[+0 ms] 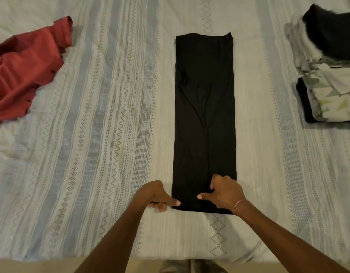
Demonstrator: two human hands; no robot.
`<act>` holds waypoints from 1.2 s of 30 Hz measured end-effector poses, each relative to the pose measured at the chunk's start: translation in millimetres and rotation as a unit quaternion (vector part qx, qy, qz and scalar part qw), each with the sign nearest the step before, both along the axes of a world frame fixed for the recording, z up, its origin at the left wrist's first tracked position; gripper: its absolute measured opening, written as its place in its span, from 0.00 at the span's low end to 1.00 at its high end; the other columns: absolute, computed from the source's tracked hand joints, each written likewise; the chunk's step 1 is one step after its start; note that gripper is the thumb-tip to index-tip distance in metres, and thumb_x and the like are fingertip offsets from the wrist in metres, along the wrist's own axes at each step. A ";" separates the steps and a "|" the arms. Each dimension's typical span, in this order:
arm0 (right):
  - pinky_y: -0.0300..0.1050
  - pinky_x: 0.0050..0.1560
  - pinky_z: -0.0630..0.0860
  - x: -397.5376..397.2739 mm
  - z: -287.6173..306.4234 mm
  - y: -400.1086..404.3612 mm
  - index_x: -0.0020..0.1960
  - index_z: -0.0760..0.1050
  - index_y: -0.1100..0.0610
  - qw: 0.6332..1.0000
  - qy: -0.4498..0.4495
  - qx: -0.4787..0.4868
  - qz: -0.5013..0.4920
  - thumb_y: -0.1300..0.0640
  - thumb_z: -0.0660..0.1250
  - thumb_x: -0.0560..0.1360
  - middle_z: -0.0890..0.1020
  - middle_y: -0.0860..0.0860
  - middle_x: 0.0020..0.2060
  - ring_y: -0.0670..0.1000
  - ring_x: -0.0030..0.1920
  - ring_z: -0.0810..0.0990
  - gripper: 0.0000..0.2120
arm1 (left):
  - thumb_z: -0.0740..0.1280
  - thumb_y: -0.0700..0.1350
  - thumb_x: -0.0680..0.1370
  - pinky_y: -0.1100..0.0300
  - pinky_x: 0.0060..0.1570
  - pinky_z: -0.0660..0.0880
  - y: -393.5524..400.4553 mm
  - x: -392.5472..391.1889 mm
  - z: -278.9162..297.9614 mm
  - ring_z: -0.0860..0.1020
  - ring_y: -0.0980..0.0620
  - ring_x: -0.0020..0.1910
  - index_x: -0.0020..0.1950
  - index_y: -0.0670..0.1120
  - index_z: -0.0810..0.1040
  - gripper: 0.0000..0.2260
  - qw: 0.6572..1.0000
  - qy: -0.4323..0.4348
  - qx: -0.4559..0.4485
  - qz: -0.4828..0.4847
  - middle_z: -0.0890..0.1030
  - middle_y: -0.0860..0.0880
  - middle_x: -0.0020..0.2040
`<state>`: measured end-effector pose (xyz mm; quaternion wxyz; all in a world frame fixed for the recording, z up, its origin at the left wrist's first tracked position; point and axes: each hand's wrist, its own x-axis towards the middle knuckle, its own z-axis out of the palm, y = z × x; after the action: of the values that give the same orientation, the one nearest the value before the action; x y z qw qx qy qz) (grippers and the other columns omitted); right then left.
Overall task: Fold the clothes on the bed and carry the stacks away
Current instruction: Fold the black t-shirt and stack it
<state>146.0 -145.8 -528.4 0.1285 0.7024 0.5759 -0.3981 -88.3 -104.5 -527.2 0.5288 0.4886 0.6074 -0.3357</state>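
where the bed [95, 134] runs under its pale striped cover, one black garment [204, 115] lies centred, folded into a long narrow strip, flat, with faint creases down its middle. one red garment [22, 71] sits crumpled and unfolded at the left edge. one stack of folded clothes [327, 75] stands at the right: dark, grey and leaf-print pieces. two hands work the strip's near end: the left hand [158, 196] pinches the near left corner, thumb on top; the right hand [224, 192] grips the near right edge, fingers curled, thumb extended.
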 end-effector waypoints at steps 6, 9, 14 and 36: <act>0.41 0.40 0.78 -7.8 12.4 84.4 0.53 0.74 0.50 0.986 0.021 0.147 -0.070 0.36 0.71 0.74 0.79 0.44 0.35 0.45 0.37 0.79 0.19 | 0.73 0.57 0.76 0.52 0.48 0.81 95.9 15.2 17.5 0.83 0.50 0.36 0.39 0.43 0.80 0.17 0.951 -0.098 0.286 0.060 0.83 0.48 0.35; 0.41 0.44 0.79 -10.2 12.3 127.4 0.58 0.75 0.52 0.969 0.052 0.214 -0.109 0.44 0.71 0.77 0.81 0.44 0.39 0.45 0.40 0.80 0.16 | 0.69 0.50 0.80 0.50 0.49 0.81 140.4 33.0 20.8 0.82 0.48 0.41 0.43 0.46 0.78 0.10 0.906 -0.143 0.391 0.077 0.82 0.48 0.40; 0.37 0.48 0.75 -14.1 0.5 194.1 0.62 0.75 0.53 0.954 0.062 0.270 -0.115 0.48 0.72 0.77 0.82 0.48 0.53 0.46 0.49 0.80 0.16 | 0.62 0.44 0.84 0.51 0.62 0.76 200.8 55.9 -2.5 0.77 0.46 0.60 0.67 0.42 0.75 0.13 0.852 -0.141 0.503 -0.024 0.77 0.43 0.64; 0.45 0.44 0.81 -12.1 -24.8 326.0 0.46 0.80 0.51 0.905 0.129 0.313 -0.257 0.49 0.67 0.79 0.81 0.44 0.36 0.45 0.39 0.81 0.07 | 0.59 0.39 0.83 0.47 0.75 0.65 295.2 72.8 -74.2 0.66 0.45 0.76 0.76 0.42 0.68 0.21 0.756 -0.114 0.642 -0.056 0.68 0.43 0.77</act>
<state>133.9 180.2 -553.2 -0.2809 0.7724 0.4820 -0.3037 -15.5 190.7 -601.3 0.1362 0.7814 0.5870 0.1623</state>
